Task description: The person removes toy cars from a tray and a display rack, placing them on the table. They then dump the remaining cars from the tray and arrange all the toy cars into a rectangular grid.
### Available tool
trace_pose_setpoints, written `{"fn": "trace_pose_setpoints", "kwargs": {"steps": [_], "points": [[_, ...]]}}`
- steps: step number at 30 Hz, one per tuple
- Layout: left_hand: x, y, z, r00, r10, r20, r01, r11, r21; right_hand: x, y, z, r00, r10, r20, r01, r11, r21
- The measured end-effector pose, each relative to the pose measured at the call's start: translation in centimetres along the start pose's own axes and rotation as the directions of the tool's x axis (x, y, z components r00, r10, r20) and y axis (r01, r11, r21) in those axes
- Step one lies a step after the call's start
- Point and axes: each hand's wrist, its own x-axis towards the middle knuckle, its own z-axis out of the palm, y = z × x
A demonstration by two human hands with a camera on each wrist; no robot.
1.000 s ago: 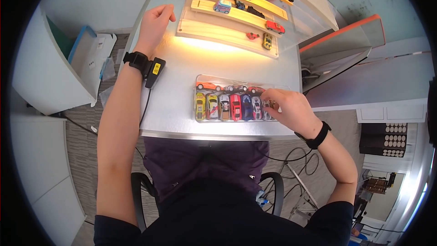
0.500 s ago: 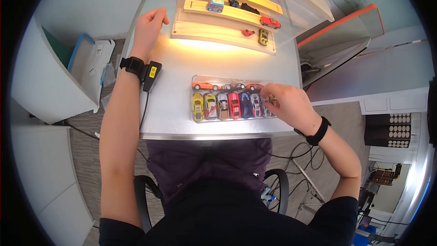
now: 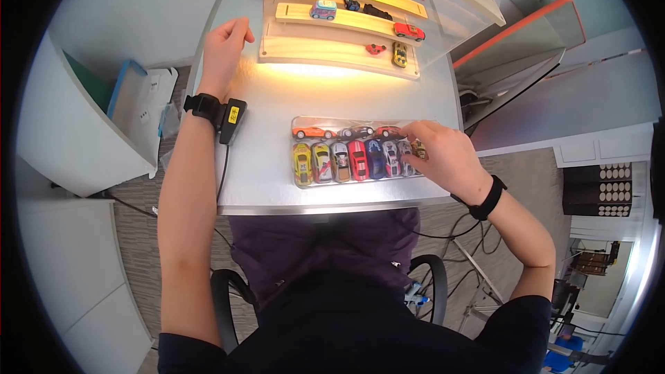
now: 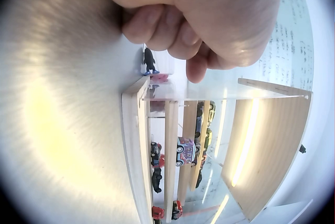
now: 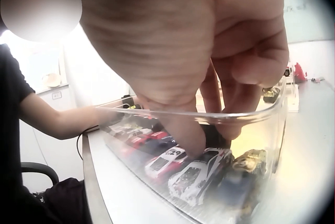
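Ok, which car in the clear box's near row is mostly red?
The red car, fourth from the left, between the silver car and the dark blue car. No other car showing in that row is mainly red.

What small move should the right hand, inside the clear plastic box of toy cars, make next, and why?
Probably secure a pinch on the black-and-white toy car before any lift. The right hand has thumb and fingers inside the clear plastic box, close to that car, but whether they grip it is unclear.
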Motion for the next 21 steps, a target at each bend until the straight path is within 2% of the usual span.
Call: {"fn": "trace_pose_setpoints", "kwargs": {"steps": [5, 9, 12, 13, 16, 17, 20, 21], "points": [[0.5, -0.5, -0.3, 1.000, 0.008, -0.003, -0.008, 1.000, 0.027, -0.1, 0.0, -0.4, 0.999, -0.035, -0.011, 0.035, 0.996, 0.081], [0.7, -0.8, -0.4, 1.000, -0.024, 0.011, 0.024, 1.000, -0.001, 0.1, 0.3, -0.9, 0.991, -0.061, -0.119, 0.069, 0.996, 0.063], [0.4, -0.4, -0.1, 0.999, -0.034, 0.015, 0.034, 0.999, -0.038, 1.1, 0.0, -3.4, 0.996, -0.011, -0.088, 0.016, 0.998, 0.058], [0.1, -0.3, 0.1, 0.999, -0.044, 0.005, 0.044, 0.998, -0.040, 1.8, 0.4, -3.9, 0.990, -0.037, -0.139, 0.051, 0.994, 0.098], [0.0, -0.2, -0.1, 1.000, -0.020, -0.008, 0.020, 1.000, -0.025, 4.6, 0.9, -5.6, 0.971, -0.001, -0.238, 0.028, 0.993, 0.112], [0.1, -0.3, 0.0, 1.000, -0.004, 0.000, 0.004, 1.000, -0.021, 5.6, 1.1, -6.1, 0.975, 0.090, -0.205, -0.056, 0.984, 0.169], [0.1, -0.1, -0.1, 0.999, -0.025, 0.021, 0.026, 0.999, -0.047, 10.0, 3.9, -4.8, 0.897, -0.050, -0.439, 0.063, 0.998, 0.016], [0.0, -0.1, -0.1, 1.000, -0.021, 0.018, 0.022, 0.999, -0.041, 11.3, 4.2, -4.7, 0.884, -0.060, -0.464, 0.067, 0.998, -0.002]]}}
